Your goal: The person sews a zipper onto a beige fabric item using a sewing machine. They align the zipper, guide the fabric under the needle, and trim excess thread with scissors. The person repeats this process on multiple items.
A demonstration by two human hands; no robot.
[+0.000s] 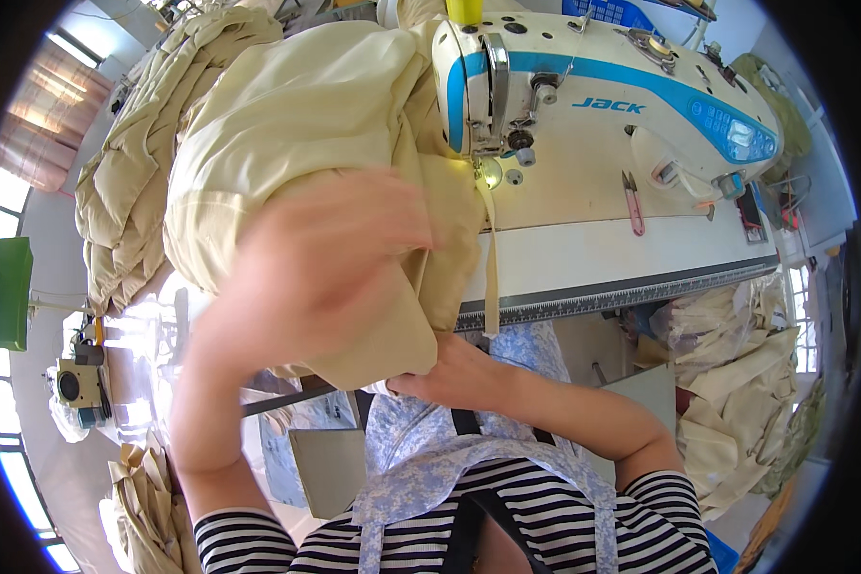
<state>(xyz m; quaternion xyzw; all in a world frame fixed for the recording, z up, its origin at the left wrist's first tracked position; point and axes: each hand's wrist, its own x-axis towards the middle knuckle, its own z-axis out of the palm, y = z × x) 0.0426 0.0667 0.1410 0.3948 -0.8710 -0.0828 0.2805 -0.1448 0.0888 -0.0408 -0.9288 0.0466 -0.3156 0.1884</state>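
Note:
A large beige garment (297, 100), smooth and puffy, is bunched on the sewing table to the left of the white and blue sewing machine (584, 96). My left hand (330, 239) is over its near part, smeared by motion, so its fingers cannot be read. Below the table's front edge, my right hand (445, 373) is closed on the lower edge of the cloth, its fingertips partly hidden. From the lit needle area (488, 172), a narrow beige strip (491, 258) hangs down over the table's front edge.
Pink-handled thread snips (633, 203) lie on the table right of the needle. A ruler strip (622, 292) runs along the front edge. More quilted beige cloth (153, 143) is heaped at the far left. Beige pieces (737, 402) are piled at lower right.

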